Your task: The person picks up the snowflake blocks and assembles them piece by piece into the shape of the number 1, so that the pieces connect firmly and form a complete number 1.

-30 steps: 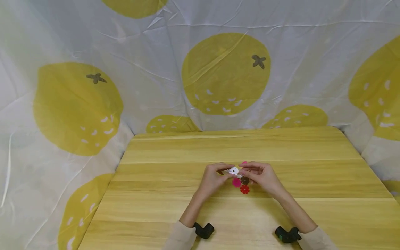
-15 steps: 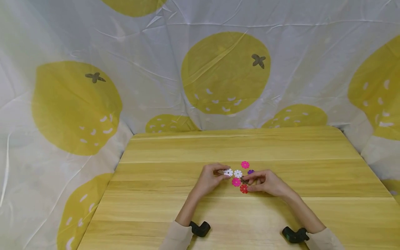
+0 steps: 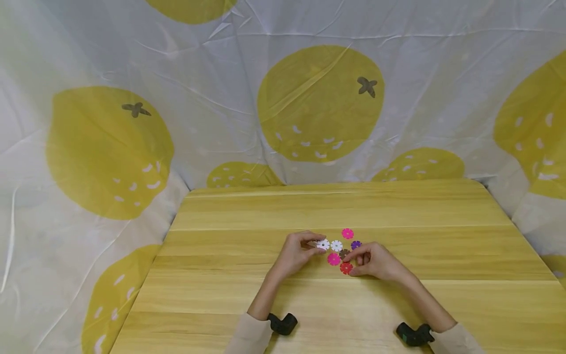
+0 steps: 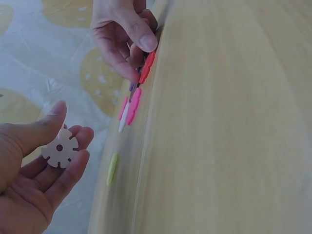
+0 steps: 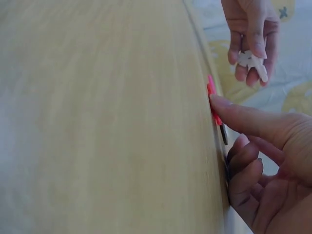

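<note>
My left hand (image 3: 297, 254) holds white notched plastic discs (image 3: 324, 244) between thumb and fingers, raised over the table. In the right wrist view these white discs (image 5: 252, 62) look joined, one face-on and one edge-on. My right hand (image 3: 377, 261) is at a red notched disc (image 3: 346, 269), thumb and index finger pinching its rim from opposite sides. Right behind the red disc lies a brown disc (image 3: 343, 253), partly covered by the index finger. A pink disc (image 3: 333, 259) lies beside them on the left, and a loose white disc (image 3: 336, 245) lies just behind.
Another pink disc (image 3: 348, 233) and a purple disc (image 3: 356, 245) lie farther back on the wooden table (image 3: 247, 295). A light green disc (image 4: 112, 169) shows in the left wrist view. A lemon-print cloth (image 3: 212, 98) hangs behind the table.
My right hand has left the white discs in my left hand and moved right and nearer, to the red disc. The left hand has drawn slightly left with the white discs.
</note>
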The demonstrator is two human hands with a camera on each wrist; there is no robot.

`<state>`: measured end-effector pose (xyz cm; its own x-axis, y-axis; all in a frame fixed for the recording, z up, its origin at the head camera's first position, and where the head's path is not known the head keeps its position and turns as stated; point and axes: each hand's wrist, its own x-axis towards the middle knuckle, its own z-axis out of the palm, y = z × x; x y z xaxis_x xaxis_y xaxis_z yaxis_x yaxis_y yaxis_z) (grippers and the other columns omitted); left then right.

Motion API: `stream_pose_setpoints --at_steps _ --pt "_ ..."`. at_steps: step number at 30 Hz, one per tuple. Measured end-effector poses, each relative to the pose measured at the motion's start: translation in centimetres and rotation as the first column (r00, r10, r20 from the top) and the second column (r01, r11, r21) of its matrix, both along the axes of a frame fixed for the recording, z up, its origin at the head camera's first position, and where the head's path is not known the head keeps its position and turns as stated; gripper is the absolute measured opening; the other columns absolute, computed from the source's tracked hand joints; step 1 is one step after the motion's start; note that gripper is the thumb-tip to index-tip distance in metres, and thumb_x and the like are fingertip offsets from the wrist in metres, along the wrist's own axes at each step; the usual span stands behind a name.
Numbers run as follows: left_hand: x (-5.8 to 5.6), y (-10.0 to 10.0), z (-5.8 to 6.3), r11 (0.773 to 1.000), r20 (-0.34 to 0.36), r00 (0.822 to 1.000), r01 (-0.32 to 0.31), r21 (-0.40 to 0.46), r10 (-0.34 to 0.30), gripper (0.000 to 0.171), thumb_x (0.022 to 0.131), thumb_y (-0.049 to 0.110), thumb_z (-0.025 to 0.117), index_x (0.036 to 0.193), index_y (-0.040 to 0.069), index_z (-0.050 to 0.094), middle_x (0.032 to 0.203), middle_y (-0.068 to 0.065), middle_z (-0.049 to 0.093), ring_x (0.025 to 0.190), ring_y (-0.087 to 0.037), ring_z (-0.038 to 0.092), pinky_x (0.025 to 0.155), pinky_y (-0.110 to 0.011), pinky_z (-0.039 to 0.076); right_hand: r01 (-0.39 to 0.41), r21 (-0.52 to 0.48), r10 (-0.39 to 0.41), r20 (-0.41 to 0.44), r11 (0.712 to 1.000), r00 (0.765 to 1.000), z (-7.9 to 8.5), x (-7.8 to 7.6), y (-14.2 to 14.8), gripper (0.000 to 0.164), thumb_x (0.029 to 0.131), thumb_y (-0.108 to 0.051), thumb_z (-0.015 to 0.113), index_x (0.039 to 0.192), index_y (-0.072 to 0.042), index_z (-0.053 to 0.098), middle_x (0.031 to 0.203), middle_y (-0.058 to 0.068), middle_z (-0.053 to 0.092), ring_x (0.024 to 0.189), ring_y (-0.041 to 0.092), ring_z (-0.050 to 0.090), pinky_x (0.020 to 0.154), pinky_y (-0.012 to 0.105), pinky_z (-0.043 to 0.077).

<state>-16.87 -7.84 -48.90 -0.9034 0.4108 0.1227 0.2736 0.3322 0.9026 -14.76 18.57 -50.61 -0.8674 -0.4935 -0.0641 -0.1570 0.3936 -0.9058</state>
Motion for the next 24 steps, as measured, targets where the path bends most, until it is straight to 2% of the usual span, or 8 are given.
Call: stream_pose_setpoints --at_steps 5,9,12,16,20,24 --pt "0.1 -0.1 0.1 1.000 -0.004 1.000 0.017 -0.010 -0.017 0.026 0.090 0.006 0.079 0.115 0.001 0.078 0.113 -0.014 0.077 0.095 -0.027 0.076 0.081 -0.025 0.061 -0.001 0.007 0.001 -0.009 1.000 1.000 0.1 -0.1 -0.3 0.028 0.080 -0.002 0.086 0.107 0.001 0.079 0.081 0.011 0.064 0.063 0.003 0.048 0.055 0.018 0.042" --pt "0.1 -0.2 0.3 0.999 0.016 0.999 0.030 -0.011 -0.030 0.029 0.091 0.007 0.079 0.118 0.000 0.077 0.118 -0.014 0.077 0.096 -0.025 0.076 0.081 -0.023 0.060 -0.007 0.041 0.007 -0.011 0.999 1.000 0.2 -0.2 -0.3 0.024 0.080 -0.005 0.087 0.101 0.000 0.077 0.083 0.010 0.064 0.065 0.005 0.051 0.057 0.019 0.045" --pt "0.0 -0.2 0.4 0.999 0.017 0.999 0.033 -0.010 -0.033 0.029 0.091 0.007 0.079 0.119 0.000 0.076 0.119 -0.015 0.076 0.098 -0.027 0.075 0.082 -0.026 0.061 -0.013 0.028 0.011 0.059 1.000 0.998 0.4 -0.3 -0.3 0.023 0.084 -0.007 0.085 0.099 0.001 0.070 0.082 0.010 0.067 0.064 0.010 0.060 0.057 0.023 0.052" --pt "0.0 -0.1 0.7 0.999 0.014 0.999 0.033 -0.009 -0.033 0.027 0.091 0.006 0.079 0.117 0.001 0.077 0.118 -0.014 0.077 0.101 -0.030 0.074 0.086 -0.033 0.061 -0.018 -0.082 0.030 0.153 0.996 0.988 0.8 -0.8 -0.3 0.022 0.094 -0.006 0.075 0.108 0.007 0.064 0.084 0.018 0.070 0.067 0.026 0.072 0.060 0.036 0.062" --pt "-0.2 0.0 0.8 0.999 -0.005 0.999 0.038 -0.025 -0.038 0.025 0.090 0.007 0.079 0.115 0.002 0.078 0.116 -0.012 0.078 0.101 -0.025 0.073 0.086 -0.030 0.061 0.023 -0.178 -0.001 0.125 0.984 0.992 1.4 -1.3 -0.7 0.024 0.098 -0.005 0.070 0.116 0.010 0.066 0.095 0.024 0.071 0.078 0.032 0.076 0.070 0.041 0.064" --pt "-0.4 0.0 0.8 0.998 -0.016 0.999 0.032 -0.053 -0.033 0.024 0.090 0.009 0.080 0.114 0.005 0.079 0.114 -0.009 0.078 0.099 -0.018 0.071 0.084 -0.027 0.059 0.085 -0.217 -0.067 0.091 0.972 0.994 1.7 -1.7 -1.2 0.027 0.098 -0.007 0.070 0.121 0.009 0.068 0.102 0.027 0.074 0.082 0.026 0.077 0.073 0.043 0.064"
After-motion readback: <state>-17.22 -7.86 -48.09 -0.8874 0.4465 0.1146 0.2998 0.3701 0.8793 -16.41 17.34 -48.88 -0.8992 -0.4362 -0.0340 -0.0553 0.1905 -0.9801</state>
